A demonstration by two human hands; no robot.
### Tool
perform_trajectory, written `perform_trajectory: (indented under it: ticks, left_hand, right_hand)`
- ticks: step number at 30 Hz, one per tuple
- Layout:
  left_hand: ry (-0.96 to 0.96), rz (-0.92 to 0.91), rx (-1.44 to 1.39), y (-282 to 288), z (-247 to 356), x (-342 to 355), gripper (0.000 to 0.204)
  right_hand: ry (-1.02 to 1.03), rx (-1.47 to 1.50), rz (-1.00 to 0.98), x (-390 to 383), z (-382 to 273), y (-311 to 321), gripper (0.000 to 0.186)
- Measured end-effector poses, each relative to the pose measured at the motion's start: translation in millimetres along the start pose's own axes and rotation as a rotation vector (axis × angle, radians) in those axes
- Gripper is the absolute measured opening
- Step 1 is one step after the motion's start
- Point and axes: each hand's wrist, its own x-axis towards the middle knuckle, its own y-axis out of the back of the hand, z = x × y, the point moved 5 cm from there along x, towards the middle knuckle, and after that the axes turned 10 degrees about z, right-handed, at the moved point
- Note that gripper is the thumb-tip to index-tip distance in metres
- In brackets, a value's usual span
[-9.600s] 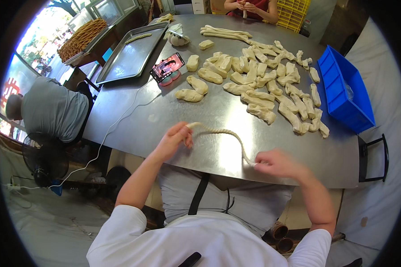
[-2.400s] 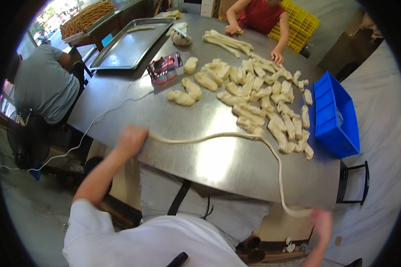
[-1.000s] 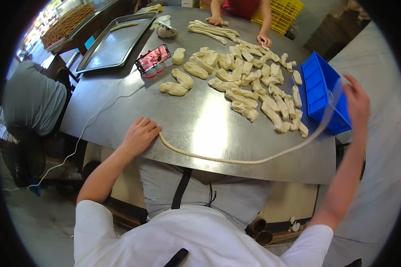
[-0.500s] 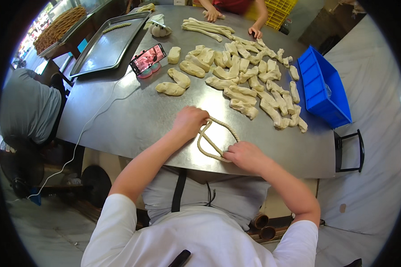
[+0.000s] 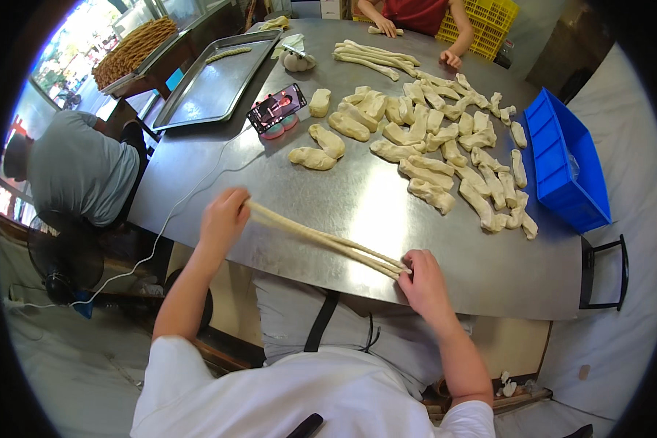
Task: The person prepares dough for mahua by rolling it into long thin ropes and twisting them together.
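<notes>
A folded rope of dough is stretched in several long strands above the near edge of the metal table. My left hand is closed on its left end, fingers pinched together. At its right end my right hand grips the strands between thumb and fingers. Beyond them, many pale dough pieces lie on the tabletop, some touching. Two short pieces rest apart from the pile, close to the phone.
A propped phone with a white cable stands at left. Behind it is a metal tray with one twisted dough strand. Long dough strips lie near a co-worker's hands. A blue crate stands at right.
My hands have moved apart, the left toward the left and the right toward the right. The looped dough rope is now pulled into long, nearly straight strands. The view has shifted somewhat.
</notes>
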Motion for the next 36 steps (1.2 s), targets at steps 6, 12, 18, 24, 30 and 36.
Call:
perform_trajectory:
  ticks: [6, 12, 18, 24, 30, 36]
  left_hand:
    - [0.492, -0.327, -0.471, 23, 14, -13, 0.018]
    - [0.377, -0.678, -0.414, -121, 88, 16, 0.016]
    - [0.374, -0.612, -0.535, -172, 50, 16, 0.023]
    - [0.369, -0.663, -0.759, -149, 8, 24, 0.026]
    - [0.371, -0.519, -0.695, -137, -21, 21, 0.028]
    - [0.440, -0.439, -0.613, -134, -31, 23, 0.026]
  right_hand:
    - [-0.001, -0.438, 0.025, 19, 2, 48, 0.016]
    - [-0.160, -0.571, 0.387, 46, 104, 185, 0.031]
    - [-0.084, -0.534, -0.154, -91, 25, 41, 0.070]
    - [0.212, -0.473, 0.046, -63, -33, -6, 0.064]
    - [0.123, -0.151, -0.040, 0, 6, 42, 0.030]
    - [0.262, -0.635, -0.183, -47, -51, -28, 0.041]
